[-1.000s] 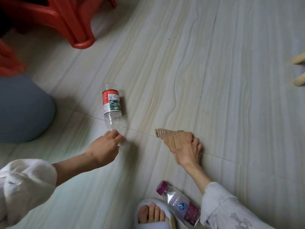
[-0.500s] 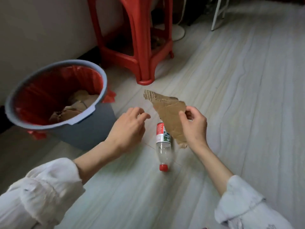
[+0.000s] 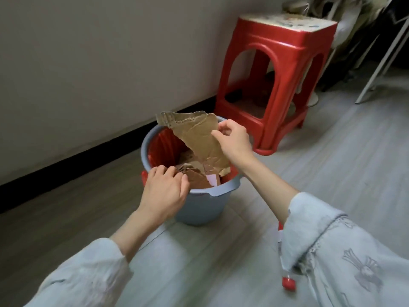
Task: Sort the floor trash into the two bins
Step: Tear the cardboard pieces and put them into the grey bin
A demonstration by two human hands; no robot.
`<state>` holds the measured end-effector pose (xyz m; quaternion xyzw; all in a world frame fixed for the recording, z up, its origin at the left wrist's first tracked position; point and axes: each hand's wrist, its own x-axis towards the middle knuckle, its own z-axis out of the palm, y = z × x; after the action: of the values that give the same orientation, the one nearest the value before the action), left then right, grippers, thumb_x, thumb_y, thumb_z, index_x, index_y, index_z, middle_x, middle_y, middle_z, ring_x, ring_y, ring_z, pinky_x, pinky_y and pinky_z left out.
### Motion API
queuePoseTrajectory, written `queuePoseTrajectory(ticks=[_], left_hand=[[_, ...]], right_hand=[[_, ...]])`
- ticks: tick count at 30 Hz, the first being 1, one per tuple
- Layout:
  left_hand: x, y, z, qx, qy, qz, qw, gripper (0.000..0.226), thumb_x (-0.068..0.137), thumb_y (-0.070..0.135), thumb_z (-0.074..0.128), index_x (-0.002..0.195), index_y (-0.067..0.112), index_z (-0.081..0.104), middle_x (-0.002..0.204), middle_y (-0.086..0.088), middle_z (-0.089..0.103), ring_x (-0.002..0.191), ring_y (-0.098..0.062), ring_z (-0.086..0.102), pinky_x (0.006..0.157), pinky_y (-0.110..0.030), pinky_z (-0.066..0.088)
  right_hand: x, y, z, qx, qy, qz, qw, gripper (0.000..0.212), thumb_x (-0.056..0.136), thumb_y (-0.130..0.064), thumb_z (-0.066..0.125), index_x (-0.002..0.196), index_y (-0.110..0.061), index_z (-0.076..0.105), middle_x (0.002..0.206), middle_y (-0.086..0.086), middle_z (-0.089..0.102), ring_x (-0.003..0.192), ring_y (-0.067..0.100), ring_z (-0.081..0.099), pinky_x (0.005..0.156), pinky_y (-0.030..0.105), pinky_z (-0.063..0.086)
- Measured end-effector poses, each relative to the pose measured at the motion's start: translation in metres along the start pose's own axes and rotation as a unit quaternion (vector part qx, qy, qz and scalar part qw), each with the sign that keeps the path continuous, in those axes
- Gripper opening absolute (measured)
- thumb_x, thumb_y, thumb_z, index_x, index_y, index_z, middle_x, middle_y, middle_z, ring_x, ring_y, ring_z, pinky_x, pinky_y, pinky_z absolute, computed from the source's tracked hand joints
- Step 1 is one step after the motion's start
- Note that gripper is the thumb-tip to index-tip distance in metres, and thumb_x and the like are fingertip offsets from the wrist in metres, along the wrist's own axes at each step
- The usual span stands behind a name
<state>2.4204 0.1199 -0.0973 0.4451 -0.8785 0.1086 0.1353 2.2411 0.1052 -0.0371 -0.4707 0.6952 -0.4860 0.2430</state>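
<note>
Grey plank floor (image 3: 332,165) is meeting a pale wall (image 3: 99,63) beside a red stool (image 3: 285,69). Right hand (image 3: 234,140), pinching cardboard (image 3: 199,138), is now holding it over the bin (image 3: 199,209), no longer above the bottle (image 3: 287,282); left hand (image 3: 163,191) is hovering loosely curled, gripping nothing.

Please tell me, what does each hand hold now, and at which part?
The right hand pinches the torn cardboard at its right edge, over the bin. The left hand holds nothing.

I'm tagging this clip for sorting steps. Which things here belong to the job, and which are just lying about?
Job:
right hand pinching torn cardboard
grey bin, red liner, cardboard scraps inside
left hand at its rim
bottle on floor

Lying about:
red stool
white frame leg
</note>
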Motion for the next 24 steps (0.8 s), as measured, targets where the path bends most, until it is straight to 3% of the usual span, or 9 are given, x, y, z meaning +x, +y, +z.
queuePoseTrajectory(ticks=[3,6,8,10,13,16,19,23,24], left_hand=[[0.0,0.001,0.001,0.006,0.037,-0.001,0.999,0.035,0.084,0.022,0.035,0.054,0.015,0.051,0.055,-0.004,0.05,0.055,-0.025,0.046,0.058,-0.036,0.04],[-0.004,0.001,0.004,0.002,0.057,-0.004,0.998,0.035,0.085,0.021,0.034,0.054,0.016,0.05,0.053,-0.004,0.048,0.055,-0.025,0.044,0.058,-0.035,0.038],[-0.004,0.001,0.005,-0.005,0.069,-0.01,0.998,0.037,0.086,0.021,0.034,0.053,0.016,0.05,0.053,-0.003,0.048,0.055,-0.024,0.044,0.059,-0.035,0.038],[-0.003,0.001,0.006,-0.004,0.076,-0.011,0.997,0.037,0.086,0.021,0.033,0.053,0.016,0.05,0.053,-0.002,0.047,0.055,-0.024,0.043,0.06,-0.035,0.037],[-0.001,0.001,0.007,-0.009,0.088,-0.012,0.996,0.037,0.086,0.021,0.034,0.053,0.015,0.051,0.053,-0.002,0.047,0.055,-0.023,0.041,0.06,-0.035,0.038],[-0.003,0.002,0.009,-0.016,0.089,-0.02,0.996,0.037,0.086,0.021,0.035,0.053,0.015,0.051,0.054,-0.003,0.048,0.056,-0.023,0.041,0.061,-0.036,0.039],[-0.003,0.001,0.011,-0.012,0.09,-0.02,0.996,0.036,0.086,0.02,0.036,0.053,0.014,0.05,0.054,-0.003,0.047,0.056,-0.023,0.041,0.063,-0.036,0.036],[-0.001,0.002,0.011,-0.012,0.079,-0.03,0.996,0.037,0.085,0.021,0.035,0.053,0.014,0.051,0.055,-0.003,0.048,0.057,-0.024,0.042,0.064,-0.037,0.032],[-0.001,0.002,0.01,-0.011,0.075,-0.027,0.997,0.037,0.085,0.022,0.034,0.053,0.014,0.051,0.055,-0.003,0.049,0.058,-0.024,0.042,0.063,-0.037,0.034]], right_hand=[[0.004,0.008,0.021,-0.005,-0.053,0.043,0.998,0.017,0.081,-0.014,0.065,0.07,-0.024,0.055,0.07,-0.003,0.063,0.08,0.02,0.061,0.082,0.036,0.051],[-0.007,0.024,0.031,-0.251,-0.164,0.027,0.954,0.021,0.081,-0.011,0.061,0.065,-0.021,0.052,0.076,0.003,0.064,0.084,0.027,0.061,0.077,0.033,0.048],[-0.01,0.025,0.036,-0.388,-0.185,-0.017,0.903,0.016,0.082,-0.008,0.054,0.07,-0.018,0.052,0.093,0.011,0.065,0.095,0.033,0.06,0.071,0.033,0.043],[-0.006,0.019,0.039,-0.442,-0.185,-0.047,0.876,0.011,0.085,-0.007,0.051,0.086,-0.014,0.06,0.104,0.014,0.064,0.101,0.035,0.059,0.075,0.037,0.044],[-0.007,0.016,0.052,-0.497,-0.22,-0.059,0.837,0.024,0.089,-0.01,0.05,0.111,-0.006,0.06,0.118,0.017,0.06,0.111,0.035,0.056,0.085,0.037,0.046],[-0.009,0.026,0.067,-0.498,-0.291,-0.022,0.817,0.027,0.091,-0.012,0.048,0.113,-0.003,0.06,0.12,0.019,0.06,0.113,0.033,0.056,0.088,0.035,0.045],[-0.004,0.029,0.068,-0.433,-0.334,0.052,0.835,0.028,0.088,-0.01,0.049,0.108,-0.001,0.066,0.109,0.018,0.067,0.103,0.031,0.063,0.085,0.033,0.05],[-0.005,0.023,0.053,-0.332,-0.41,0.125,0.84,0.038,0.091,-0.001,0.035,0.12,-0.002,0.059,0.102,0.015,0.066,0.077,0.022,0.061,0.059,0.025,0.052],[-0.007,0.022,0.048,-0.327,-0.402,0.112,0.848,0.038,0.091,-0.003,0.035,0.121,-0.005,0.058,0.109,0.015,0.065,0.081,0.022,0.061,0.061,0.025,0.052]])
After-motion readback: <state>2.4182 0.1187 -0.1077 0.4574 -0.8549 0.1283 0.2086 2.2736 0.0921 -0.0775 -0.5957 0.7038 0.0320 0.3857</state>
